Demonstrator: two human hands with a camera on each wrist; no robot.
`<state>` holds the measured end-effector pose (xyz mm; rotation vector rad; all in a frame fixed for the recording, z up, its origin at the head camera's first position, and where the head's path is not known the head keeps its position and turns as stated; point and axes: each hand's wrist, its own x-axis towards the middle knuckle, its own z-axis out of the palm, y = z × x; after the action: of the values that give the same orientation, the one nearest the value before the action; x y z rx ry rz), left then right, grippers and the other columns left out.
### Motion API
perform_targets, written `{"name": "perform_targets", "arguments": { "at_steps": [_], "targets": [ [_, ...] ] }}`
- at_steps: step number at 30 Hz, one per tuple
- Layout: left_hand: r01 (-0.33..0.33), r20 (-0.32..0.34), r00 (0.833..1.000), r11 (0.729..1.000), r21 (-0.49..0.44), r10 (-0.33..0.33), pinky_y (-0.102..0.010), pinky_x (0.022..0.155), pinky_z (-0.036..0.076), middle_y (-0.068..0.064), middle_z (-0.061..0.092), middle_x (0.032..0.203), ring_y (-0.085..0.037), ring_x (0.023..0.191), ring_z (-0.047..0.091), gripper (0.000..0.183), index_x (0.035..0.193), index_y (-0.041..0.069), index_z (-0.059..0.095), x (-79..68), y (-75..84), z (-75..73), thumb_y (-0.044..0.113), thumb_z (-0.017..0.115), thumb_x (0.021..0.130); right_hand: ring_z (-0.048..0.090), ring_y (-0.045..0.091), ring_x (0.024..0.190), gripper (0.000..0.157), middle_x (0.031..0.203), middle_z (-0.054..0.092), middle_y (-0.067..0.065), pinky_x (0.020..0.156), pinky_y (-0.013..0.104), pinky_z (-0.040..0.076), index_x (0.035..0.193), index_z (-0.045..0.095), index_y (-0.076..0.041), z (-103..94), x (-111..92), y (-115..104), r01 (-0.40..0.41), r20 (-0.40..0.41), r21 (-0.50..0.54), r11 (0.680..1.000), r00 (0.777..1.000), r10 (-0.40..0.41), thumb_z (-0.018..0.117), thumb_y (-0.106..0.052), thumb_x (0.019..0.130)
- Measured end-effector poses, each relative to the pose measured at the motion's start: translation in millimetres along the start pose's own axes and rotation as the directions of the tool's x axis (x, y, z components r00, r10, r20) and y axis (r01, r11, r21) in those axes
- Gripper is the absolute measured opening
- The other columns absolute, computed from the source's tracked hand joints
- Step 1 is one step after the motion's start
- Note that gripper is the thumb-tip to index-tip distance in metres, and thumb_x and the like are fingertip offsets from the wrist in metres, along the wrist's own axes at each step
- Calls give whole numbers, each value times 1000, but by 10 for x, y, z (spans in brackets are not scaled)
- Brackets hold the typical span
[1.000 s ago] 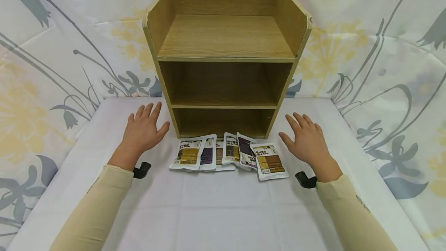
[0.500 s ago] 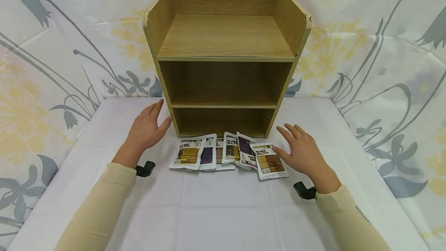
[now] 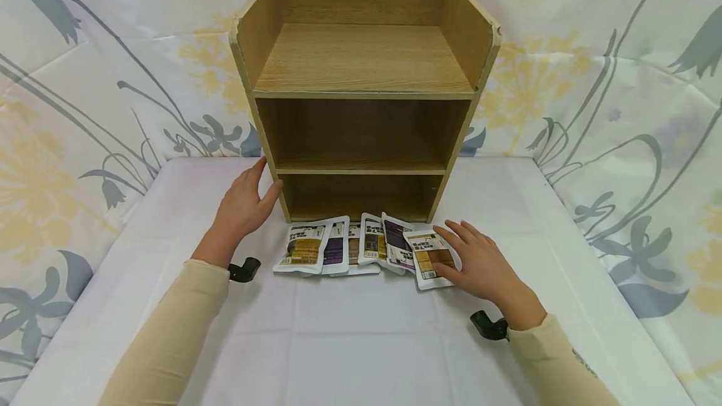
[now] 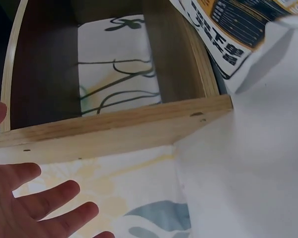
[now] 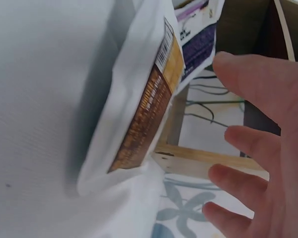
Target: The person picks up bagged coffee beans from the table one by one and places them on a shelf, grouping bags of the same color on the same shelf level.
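Note:
Several white pouches with coloured labels lie overlapping in a row before the wooden shelf unit (image 3: 363, 94). The rightmost pouch (image 3: 425, 255) has a brown and yellow label and slants outward. My right hand (image 3: 479, 265) reaches over its right side, fingers spread and relaxed; in the right wrist view a gap shows between the fingers and that pouch (image 5: 149, 109). At the shelf's left side my left hand (image 3: 242, 205) stands with extended fingers, fingertips right at the side panel. In the left wrist view its fingers (image 4: 54, 198) spread beside the panel, holding nothing.
The shelf has three levels, with an open top tray and two compartments below. A white cloth (image 3: 366, 343) covers the table. Floral fabric (image 3: 592, 80) hangs behind and at both sides. A black wrist mount (image 3: 489, 326) juts inward from my right wrist.
My right hand has moved left and down from beside the pouches to over the rightmost one. My left hand has shifted slightly right, closer to the shelf's side. The pouches stay put.

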<state>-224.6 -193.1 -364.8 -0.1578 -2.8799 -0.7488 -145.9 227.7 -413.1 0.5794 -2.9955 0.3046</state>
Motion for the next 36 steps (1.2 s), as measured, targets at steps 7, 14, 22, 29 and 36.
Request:
{"name": "perform_targets", "arguments": {
  "at_steps": [7,14,22,29,36],
  "targets": [
    [5,-7,1000,996,-87,-6,-55,101,30,-19,38,140,-38,128,36,76,146,10,18,71,13,40,61,31,90,29,39,132,75,143,37,8,99,58,31,138,39,-24,63,-14,-42,43,51,23,999,998,-44,67,-51,74],
    [15,-5,1000,990,-138,-16,-55,98,34,-19,43,135,-38,124,41,75,142,8,27,130,32,65,62,30,90,30,37,132,79,144,37,4,98,57,32,137,41,-26,143,-33,-55,73,89,50,996,993,-77,73,-50,68],
    [-3,-9,1000,986,-166,2,-53,98,35,-18,44,136,-36,124,42,73,138,7,32,162,70,55,62,29,90,31,34,132,85,145,36,4,96,56,34,139,38,-25,179,-53,-68,83,136,52,995,987,-89,75,-48,66],
    [4,-17,1000,982,-189,-7,-52,97,36,-19,44,135,-37,122,44,72,137,7,34,197,118,30,62,27,90,42,31,126,75,142,40,5,97,50,39,136,42,-20,179,-57,-102,83,131,76,994,987,-93,75,-39,71],
    [23,-11,1000,981,-193,-26,-52,98,36,-18,44,137,-36,124,42,72,139,8,32,241,144,29,62,26,90,47,29,122,66,137,46,6,94,45,43,135,45,-16,163,-71,-121,101,96,31,994,990,-104,69,-31,76]
  ]
}}
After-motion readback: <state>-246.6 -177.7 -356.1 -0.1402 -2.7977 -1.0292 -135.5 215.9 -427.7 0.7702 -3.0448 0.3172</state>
